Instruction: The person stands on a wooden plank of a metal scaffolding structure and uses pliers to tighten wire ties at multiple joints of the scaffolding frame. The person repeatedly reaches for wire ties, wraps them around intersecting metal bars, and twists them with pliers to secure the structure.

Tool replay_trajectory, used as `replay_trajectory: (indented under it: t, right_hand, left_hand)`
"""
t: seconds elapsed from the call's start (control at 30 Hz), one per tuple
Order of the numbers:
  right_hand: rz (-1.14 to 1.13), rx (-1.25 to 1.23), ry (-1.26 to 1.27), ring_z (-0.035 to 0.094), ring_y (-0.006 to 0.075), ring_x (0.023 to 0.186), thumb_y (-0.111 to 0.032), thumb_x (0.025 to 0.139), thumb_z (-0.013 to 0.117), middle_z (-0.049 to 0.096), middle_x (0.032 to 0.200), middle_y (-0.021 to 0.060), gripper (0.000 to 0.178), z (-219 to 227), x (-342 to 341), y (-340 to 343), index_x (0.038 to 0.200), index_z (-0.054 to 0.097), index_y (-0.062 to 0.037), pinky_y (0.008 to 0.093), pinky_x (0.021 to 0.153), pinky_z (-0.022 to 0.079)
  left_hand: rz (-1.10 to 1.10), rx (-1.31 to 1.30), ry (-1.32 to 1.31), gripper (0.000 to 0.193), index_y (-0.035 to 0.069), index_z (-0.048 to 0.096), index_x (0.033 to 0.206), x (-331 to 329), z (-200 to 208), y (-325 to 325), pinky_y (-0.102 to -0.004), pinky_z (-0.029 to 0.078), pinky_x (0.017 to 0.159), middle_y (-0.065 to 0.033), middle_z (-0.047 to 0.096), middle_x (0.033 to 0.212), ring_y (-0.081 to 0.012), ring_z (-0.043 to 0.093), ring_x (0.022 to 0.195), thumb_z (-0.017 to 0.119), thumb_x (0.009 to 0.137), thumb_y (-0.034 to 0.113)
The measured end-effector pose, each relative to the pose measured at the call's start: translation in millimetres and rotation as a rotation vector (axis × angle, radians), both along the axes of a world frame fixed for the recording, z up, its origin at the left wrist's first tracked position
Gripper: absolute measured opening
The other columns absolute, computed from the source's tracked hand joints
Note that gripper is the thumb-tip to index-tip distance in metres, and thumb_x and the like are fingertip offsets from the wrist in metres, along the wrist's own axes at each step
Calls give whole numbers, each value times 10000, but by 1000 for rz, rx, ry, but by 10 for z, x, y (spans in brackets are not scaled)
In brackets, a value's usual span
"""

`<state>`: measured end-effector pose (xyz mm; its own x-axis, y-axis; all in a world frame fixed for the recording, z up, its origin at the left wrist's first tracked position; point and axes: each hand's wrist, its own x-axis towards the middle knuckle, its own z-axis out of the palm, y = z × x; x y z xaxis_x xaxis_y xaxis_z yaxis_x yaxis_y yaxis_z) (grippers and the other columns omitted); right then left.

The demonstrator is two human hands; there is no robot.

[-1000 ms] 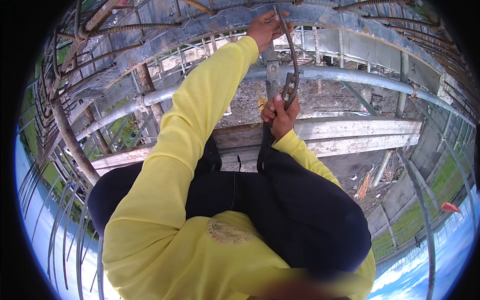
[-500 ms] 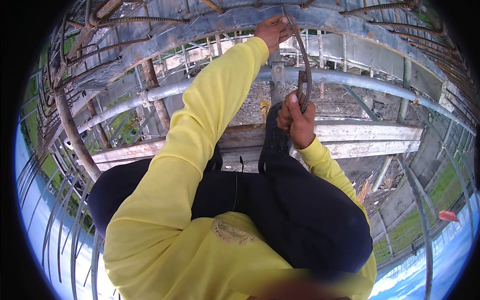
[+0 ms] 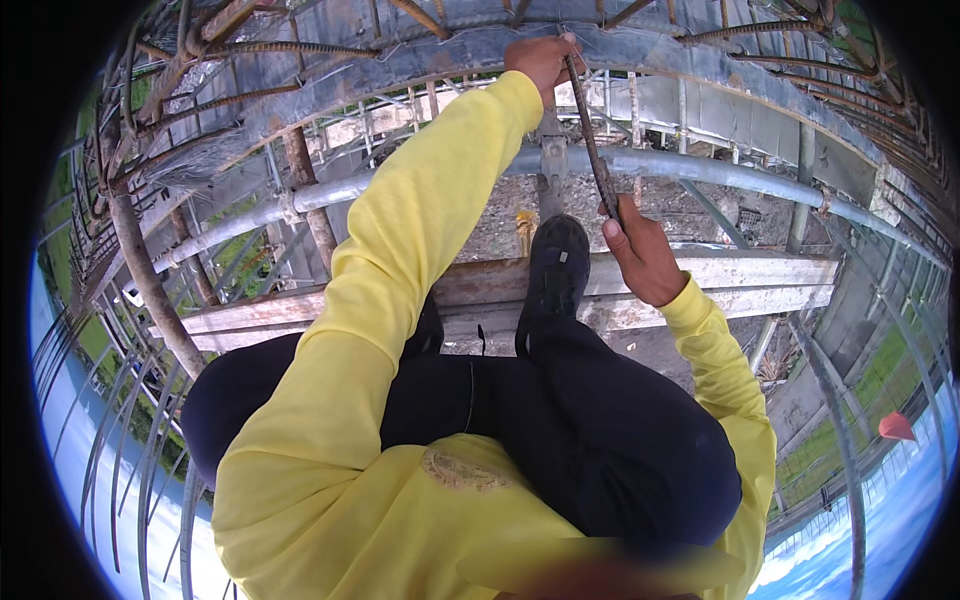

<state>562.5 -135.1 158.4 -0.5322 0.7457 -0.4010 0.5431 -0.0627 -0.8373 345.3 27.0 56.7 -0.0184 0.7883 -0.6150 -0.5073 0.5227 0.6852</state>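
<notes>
My right hand [image 3: 645, 255] is closed round the lower end of a long, slim dark metal bar [image 3: 590, 130]. The bar slants up and to the left, and its upper end meets my left hand [image 3: 540, 62] at the grey beam-side panel [image 3: 440, 50]. The left fingers are bent and pressed together there; whether they hold the bar's tip or a thin wire is hidden. Fine wire strands show beside those fingers, too thin to follow.
Rusty rebar [image 3: 300, 48] juts out along the top and both sides. A grey pipe [image 3: 690, 165] crosses below my hands. My shoe [image 3: 558, 265] rests by a weathered wooden plank [image 3: 720, 270]. Far below lies rubble-strewn ground [image 3: 480, 215].
My right hand has moved right and slightly down, and the bar now looks straight and slanted rather than curved. My left hand has barely shifted. More of my shoe shows.
</notes>
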Motion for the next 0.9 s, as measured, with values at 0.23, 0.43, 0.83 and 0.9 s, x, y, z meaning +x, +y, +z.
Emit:
replay_trajectory:
  t: [0.23,0.43,0.83,0.9]
  right_hand:
    - [-18,-277,79,498,168,690,-391,956,668,497,728,51,367,-369,168,245,967,583,-35,350,668,425]
    - [216,304,-641,672,404,800,-388,867,719,690,772,116,306,-340,655,707,999,626,-127,508,692,508]
    - [307,493,-884,711,336,720,-626,875,621,710,741,103,488,-431,852,1079,985,677,-154,471,650,561]
    - [289,487,-910,712,330,715,-599,875,634,711,736,102,464,-400,812,1063,981,678,-149,463,651,561]
  left_hand:
    - [-62,57,-70,296,-93,562,1257,-19,-99,9,-388,571,980,-187,656,1180,-297,670,1076,492,1054,111]
    - [-144,-64,205,340,-36,613,1270,-52,-2,-61,-358,562,932,-147,698,1169,-224,684,1054,571,1024,194]
    - [-453,578,1045,534,112,525,1407,-267,-124,220,-407,450,1010,-221,598,1318,-304,622,1124,663,936,321]
    - [-539,611,1097,579,75,501,1437,-320,-207,334,-410,409,1096,-271,573,1354,-333,580,1257,627,960,378]
